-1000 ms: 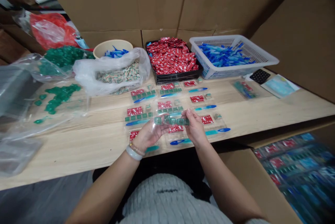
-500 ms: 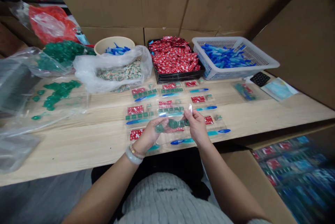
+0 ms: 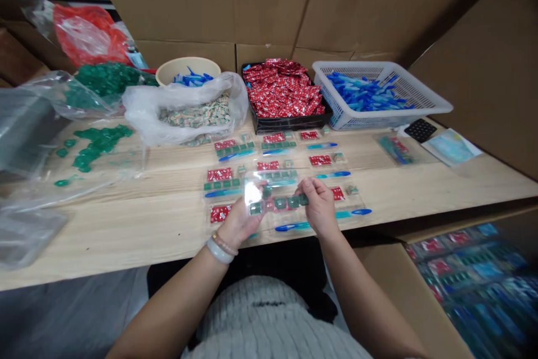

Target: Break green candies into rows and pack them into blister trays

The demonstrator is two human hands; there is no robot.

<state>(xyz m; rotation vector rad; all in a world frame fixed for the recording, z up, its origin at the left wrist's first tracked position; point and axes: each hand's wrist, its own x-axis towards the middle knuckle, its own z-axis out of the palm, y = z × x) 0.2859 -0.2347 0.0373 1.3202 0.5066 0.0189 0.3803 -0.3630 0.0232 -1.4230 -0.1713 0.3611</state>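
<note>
Tray [image 3: 253, 187] of clear plastic, raised above the table [image 3: 168, 238] in front of my body, among red sachets [image 3: 220, 214] laid out below: my left hand [image 3: 239, 223] grips its left end, while my right hand [image 3: 318, 206] pinches its right end between thumb and fingers. Green pieces [image 3: 280, 203] line it, the rightmost touching or just beside my right thumb; I cannot tell which.

Glare hides part of the clear tray [image 3: 275, 201]; packs [image 3: 466, 269] in the carton [image 3: 395, 280] are blurred.
</note>
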